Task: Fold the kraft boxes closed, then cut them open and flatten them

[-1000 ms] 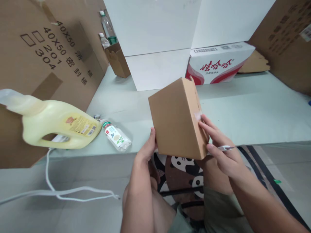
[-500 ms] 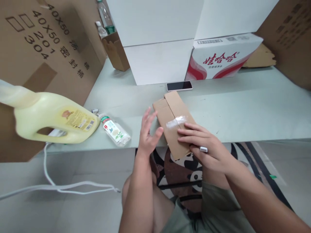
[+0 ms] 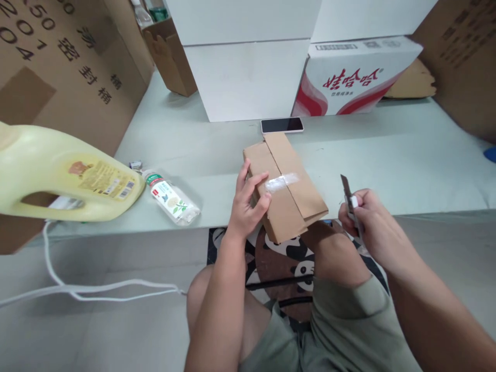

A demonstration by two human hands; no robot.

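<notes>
A small brown cardboard box [image 3: 289, 209] lies at the table's front edge, its near end jutting past it. Clear tape [image 3: 282, 182] crosses the seam between its flaps. My left hand [image 3: 250, 199] grips the box's left side, fingertips pressing on the top near the tape. To the right of the box, my right hand [image 3: 366, 219] is closed around a utility knife [image 3: 350, 201]. Its blade is out and points up and away from me, apart from the box.
A phone [image 3: 282, 125] lies behind the box, before the white cartons [image 3: 248, 77]. To the left are a clear labelled bottle [image 3: 172, 199] and a large yellow jug [image 3: 73, 175]. A white cable [image 3: 116, 287] hangs below the table's left end.
My left hand has come from beside the box onto its left side. My right hand has left the box top and moved right, and the knife's blade now shows.
</notes>
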